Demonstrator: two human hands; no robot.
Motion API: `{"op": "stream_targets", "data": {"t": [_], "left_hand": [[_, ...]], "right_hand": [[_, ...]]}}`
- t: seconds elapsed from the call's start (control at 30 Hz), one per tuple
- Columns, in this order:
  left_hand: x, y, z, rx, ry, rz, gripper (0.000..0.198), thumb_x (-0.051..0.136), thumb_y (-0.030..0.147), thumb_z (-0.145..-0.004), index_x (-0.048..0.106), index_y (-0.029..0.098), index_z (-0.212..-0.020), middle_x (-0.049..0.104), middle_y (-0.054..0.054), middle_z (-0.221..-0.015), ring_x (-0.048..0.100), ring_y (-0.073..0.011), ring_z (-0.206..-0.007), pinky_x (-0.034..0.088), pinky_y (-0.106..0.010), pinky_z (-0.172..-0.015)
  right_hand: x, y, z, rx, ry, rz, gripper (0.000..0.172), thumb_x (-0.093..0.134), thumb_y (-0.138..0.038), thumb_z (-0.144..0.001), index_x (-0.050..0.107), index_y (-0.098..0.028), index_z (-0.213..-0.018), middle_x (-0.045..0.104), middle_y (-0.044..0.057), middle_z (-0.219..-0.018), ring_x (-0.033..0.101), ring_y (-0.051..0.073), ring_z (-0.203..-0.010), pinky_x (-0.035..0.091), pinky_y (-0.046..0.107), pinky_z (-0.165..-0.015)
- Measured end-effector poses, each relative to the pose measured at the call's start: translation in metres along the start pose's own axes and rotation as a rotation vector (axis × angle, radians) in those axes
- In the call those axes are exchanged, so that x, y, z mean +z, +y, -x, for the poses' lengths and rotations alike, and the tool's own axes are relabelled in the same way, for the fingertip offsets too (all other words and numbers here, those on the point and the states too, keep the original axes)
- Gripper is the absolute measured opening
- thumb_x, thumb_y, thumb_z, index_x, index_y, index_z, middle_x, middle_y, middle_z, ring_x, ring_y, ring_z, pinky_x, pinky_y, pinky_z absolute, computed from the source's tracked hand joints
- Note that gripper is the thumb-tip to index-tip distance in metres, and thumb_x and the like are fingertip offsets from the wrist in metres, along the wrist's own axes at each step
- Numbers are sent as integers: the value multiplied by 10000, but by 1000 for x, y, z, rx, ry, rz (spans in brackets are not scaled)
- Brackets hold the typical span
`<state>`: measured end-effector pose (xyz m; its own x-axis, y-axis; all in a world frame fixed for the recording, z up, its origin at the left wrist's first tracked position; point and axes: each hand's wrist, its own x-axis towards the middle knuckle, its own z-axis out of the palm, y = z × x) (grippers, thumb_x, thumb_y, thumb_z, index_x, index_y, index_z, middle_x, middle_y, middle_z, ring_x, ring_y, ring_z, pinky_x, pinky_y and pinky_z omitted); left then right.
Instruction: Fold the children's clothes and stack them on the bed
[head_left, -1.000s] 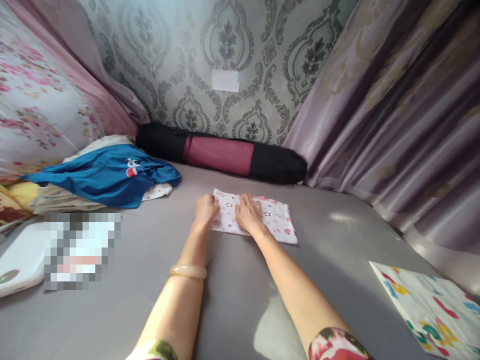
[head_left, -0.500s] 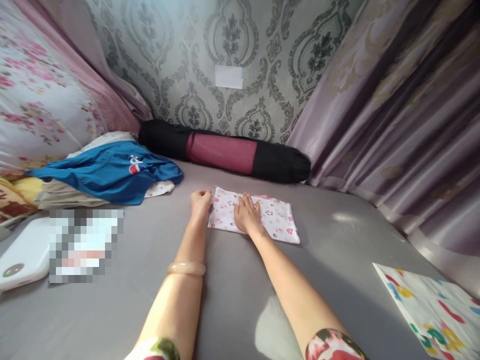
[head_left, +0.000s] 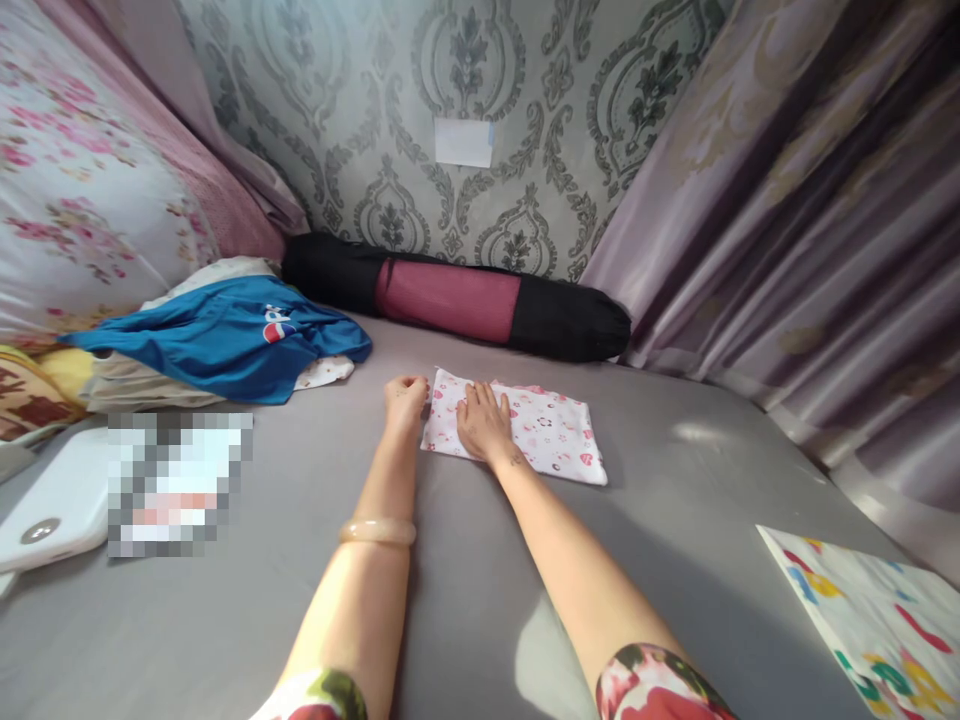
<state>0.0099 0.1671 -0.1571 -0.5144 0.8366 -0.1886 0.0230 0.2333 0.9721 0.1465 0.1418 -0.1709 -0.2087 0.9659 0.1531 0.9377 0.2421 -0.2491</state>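
A folded white cloth [head_left: 559, 430] with a pink heart-and-flower print lies flat on the grey bed sheet. A pink edge shows along its far side. Palm down on its left half rests my right hand [head_left: 484, 420], fingers stretched out and slightly apart. My left hand [head_left: 406, 402] is closed in a fist at the cloth's left edge, knuckles up. The curled fingers are turned away, so whether they pinch something is hidden. A pale bangle [head_left: 377, 531] circles my left forearm.
A black and maroon long bag [head_left: 450, 298] lies along the wall. Blue clothing [head_left: 217, 335] is heaped at left, with a white device [head_left: 64, 500] and a blurred-out item nearer. A colourful patterned sheet [head_left: 877, 620] lies at right, below the purple curtain [head_left: 787, 220].
My right hand has slid a little left across the cloth, toward my left fist. The left hand stays beside the cloth's edge. The whole view has shifted slightly.
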Motion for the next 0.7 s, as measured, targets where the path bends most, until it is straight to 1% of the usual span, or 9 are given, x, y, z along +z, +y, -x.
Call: {"op": "stream_targets", "data": {"t": [0.1, 0.27, 0.37, 0.47, 0.57, 0.7], "left_hand": [[0, 1, -1, -15, -4, 6, 182, 521, 252, -703, 644, 137, -771, 662, -80, -710, 629, -165, -653, 468, -233, -559], [0, 0, -3, -25, -4, 27, 171, 531, 248, -685, 641, 135, -753, 654, -75, -688, 631, -170, -658, 474, -247, -573], [0, 0, -3, -30, 1, 29, 155, 538, 240, -683, 638, 135, -738, 652, -77, -679, 634, -173, -667, 468, -244, -574], [0, 1, -3, -23, 4, 35, 160, 532, 240, -692, 638, 136, -752, 657, -77, -685, 636, -170, -676, 462, -236, -574], [-1, 0, -3, -11, 4, 49, 176, 525, 253, -697, 639, 140, -770, 663, -74, -697, 638, -166, -675, 465, -238, -582], [-2, -1, -5, -15, 25, 52, 183, 528, 261, -690, 640, 146, -777, 679, -80, -726, 645, -170, -684, 473, -251, -608]], "right_hand": [[-1, 0, 0, 6, -13, 0, 538, 224, -324, -1001, 353, -119, -1482, 306, 105, -1565, 199, 242, -1451, 97, 496, -1171], [-11, -6, -5, 38, -70, 8, 526, 247, -318, -1003, 370, -109, -1470, 313, 125, -1559, 207, 257, -1448, 103, 512, -1166], [-15, -12, -10, 15, -77, 10, 515, 255, -311, -1004, 389, -102, -1456, 322, 134, -1553, 222, 261, -1443, 91, 513, -1167], [-12, -16, -14, -30, -68, -1, 517, 257, -307, -1005, 377, -97, -1461, 320, 126, -1556, 224, 251, -1444, 94, 499, -1171], [-4, -17, -15, -65, -41, -14, 523, 252, -321, -1006, 364, -115, -1473, 335, 106, -1552, 226, 245, -1443, 112, 481, -1172], [3, -16, -14, -66, -15, -4, 525, 255, -322, -1001, 361, -132, -1479, 344, 96, -1549, 228, 248, -1441, 119, 481, -1169]]}}
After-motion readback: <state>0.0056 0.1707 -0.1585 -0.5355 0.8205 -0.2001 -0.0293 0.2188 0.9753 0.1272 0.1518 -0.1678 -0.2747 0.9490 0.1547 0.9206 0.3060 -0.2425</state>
